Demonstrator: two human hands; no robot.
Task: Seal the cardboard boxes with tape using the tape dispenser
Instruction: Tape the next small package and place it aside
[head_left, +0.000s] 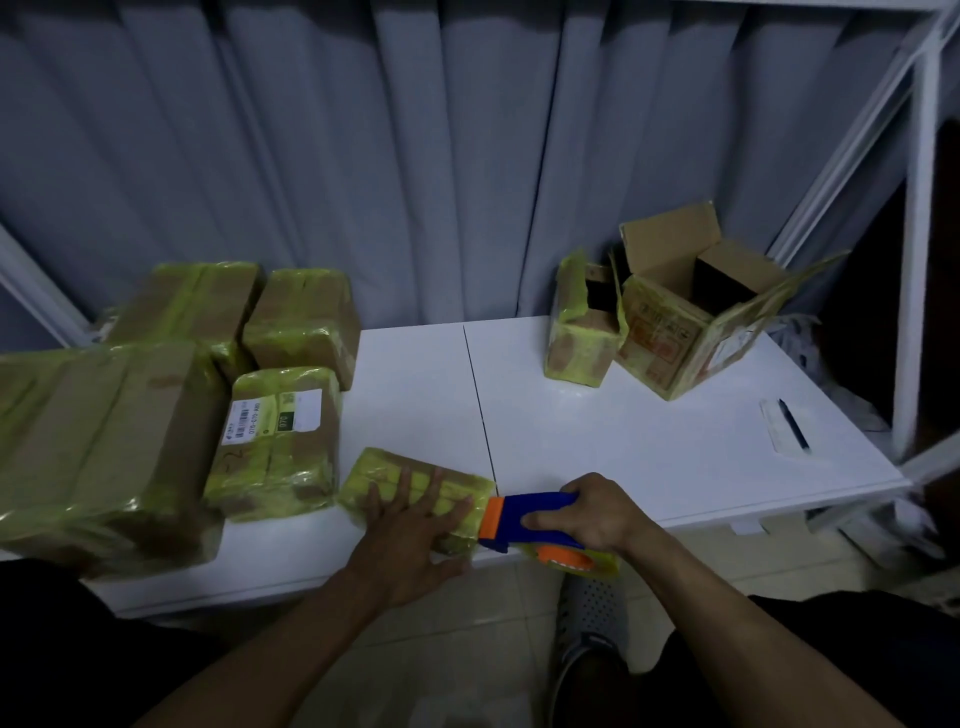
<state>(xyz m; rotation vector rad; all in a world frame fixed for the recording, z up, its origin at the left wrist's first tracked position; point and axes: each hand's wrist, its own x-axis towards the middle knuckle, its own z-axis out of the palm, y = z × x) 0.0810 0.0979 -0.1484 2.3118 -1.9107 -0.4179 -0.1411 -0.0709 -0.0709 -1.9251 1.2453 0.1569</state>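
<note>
White table (649, 447), backed by a grey curtain (363, 156), carries the work. At its near edge a small flat box (376, 462), already wrapped in yellowish tape, lies under the left hand (410, 535), whose fingers (402, 486) are straight and spread, pressing on its top. Just right of those fingertips the tape dispenser (530, 512) meets the box's end with its orange mouth. The right hand (597, 517) has its fingers curled tight round the blue handle, wrist low, with the tape roll past the table's near edge. Beyond the left fingers and to their left stand four taped boxes (280, 431), seemingly finished. Well beyond the right knuckles two open boxes (675, 332) sit with flaps up. I judge the task past halfway, with this box being finished and those two left. A pen (792, 423) lies further right.
</note>
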